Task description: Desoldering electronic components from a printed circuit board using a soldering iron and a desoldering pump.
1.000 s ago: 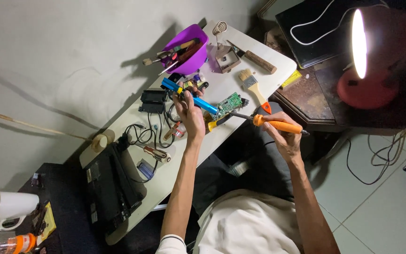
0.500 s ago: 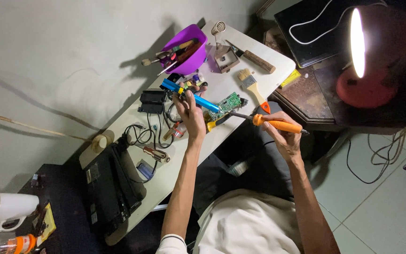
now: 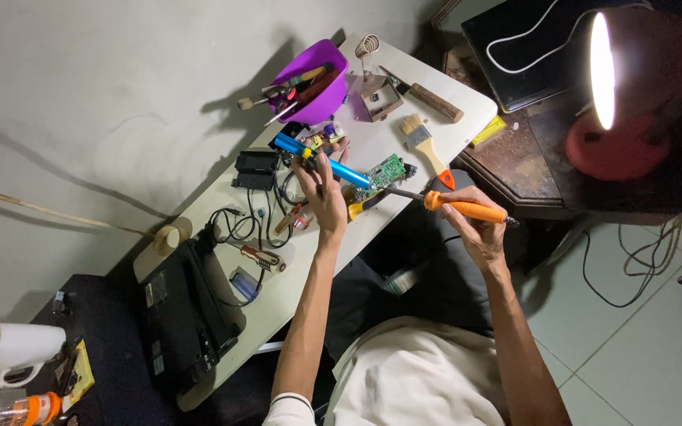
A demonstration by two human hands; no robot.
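White worktable (image 3: 372, 146), right fingers (image 3: 467, 214) gripping orange soldering iron (image 3: 455, 207), left fingers (image 3: 321, 170) open over blue tube (image 3: 321, 160)

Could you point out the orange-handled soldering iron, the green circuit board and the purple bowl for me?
Soldering iron (image 3: 467, 210): head view, on its orange handle, held in the right hand (image 3: 479, 229).
Green circuit board (image 3: 384, 171): head view, middle of the board.
Purple bowl (image 3: 327, 61): head view, on its inner wall.

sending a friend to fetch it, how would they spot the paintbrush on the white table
Start at the white table, at the end nearest the red lamp. The paintbrush lies flat there, between a wooden-handled tool and a green circuit board. It alone has pale bristles and an orange-tipped handle.
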